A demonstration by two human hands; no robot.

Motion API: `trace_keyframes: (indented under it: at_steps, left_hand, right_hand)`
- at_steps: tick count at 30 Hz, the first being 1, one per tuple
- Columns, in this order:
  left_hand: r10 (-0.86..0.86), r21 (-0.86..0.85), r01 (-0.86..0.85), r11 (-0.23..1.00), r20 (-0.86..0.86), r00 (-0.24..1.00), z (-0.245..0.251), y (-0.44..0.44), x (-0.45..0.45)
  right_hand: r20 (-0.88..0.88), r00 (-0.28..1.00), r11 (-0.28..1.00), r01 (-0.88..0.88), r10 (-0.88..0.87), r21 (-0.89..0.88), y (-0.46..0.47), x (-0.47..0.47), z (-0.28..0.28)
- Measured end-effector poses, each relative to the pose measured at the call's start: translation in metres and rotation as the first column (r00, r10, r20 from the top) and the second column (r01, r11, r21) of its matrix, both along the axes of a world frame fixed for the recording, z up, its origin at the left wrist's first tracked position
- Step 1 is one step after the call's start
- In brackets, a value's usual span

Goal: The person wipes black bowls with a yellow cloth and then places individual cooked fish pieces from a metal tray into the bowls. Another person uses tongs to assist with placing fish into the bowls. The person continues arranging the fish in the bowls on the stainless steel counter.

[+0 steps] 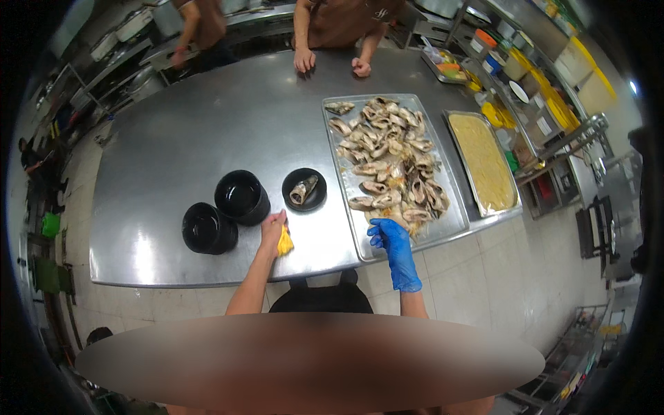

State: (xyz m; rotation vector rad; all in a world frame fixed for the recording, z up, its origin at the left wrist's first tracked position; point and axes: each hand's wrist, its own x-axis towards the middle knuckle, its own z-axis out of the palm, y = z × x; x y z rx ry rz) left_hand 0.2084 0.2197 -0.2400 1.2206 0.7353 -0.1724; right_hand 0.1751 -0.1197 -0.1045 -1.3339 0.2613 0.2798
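Observation:
My bare left hand (pixel 273 232) is closed around a yellow cloth (pixel 285 241) beside two stacks of black bowls, the nearer stack (pixel 210 228) and the farther one (pixel 240 197). Just beyond that hand, a single black bowl (pixel 320 199) holds one piece of fish (pixel 304 190). My right hand (pixel 393 246), in a blue glove, hovers over the near edge of a large metal tray (pixel 358 236) heaped with cut fish pieces (pixel 386 150). Its fingers are partly curled, and whether anything small lies between them cannot be told.
All this stands on a steel table (pixel 155 155). A second tray (pixel 483 168) of pale yellow food lies at the right. Across the table a person (pixel 342 26) rests both hands on its edge; another person (pixel 202 26) stands at the far left. Shelving (pixel 550 150) with containers borders the right side.

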Motion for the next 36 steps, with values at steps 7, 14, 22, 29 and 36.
trace_keyframes:
  at_steps: [7,14,22,29,36]
  left_hand:
    - [-0.07,-0.063,0.074,0.995,0.064,0.995,-0.003,-0.003,0.041]
    - [-0.271,-0.106,0.274,0.956,0.043,0.962,0.01,-0.022,0.02]
    - [-0.108,-0.082,0.111,0.99,0.038,0.993,0.013,-0.019,0.042]
    - [-0.092,-0.032,0.09,0.995,-0.043,0.995,0.021,-0.031,0.042]
    - [0.055,-0.311,-0.004,0.951,0.156,0.986,0.006,-0.044,0.002]
  right_hand:
    - [-0.009,0.977,0.972,0.212,-0.214,-0.102,-0.009,-0.07,-0.005]
    - [-0.056,0.951,0.944,0.292,-0.303,-0.154,-0.018,-0.098,-0.017]
    - [0.009,0.986,0.978,0.169,-0.169,-0.125,-0.052,-0.043,-0.017]
    - [0.022,0.99,0.986,0.141,-0.14,-0.091,-0.086,-0.018,-0.013]
    - [0.181,0.977,0.991,0.122,-0.11,-0.058,-0.128,-0.013,-0.057]
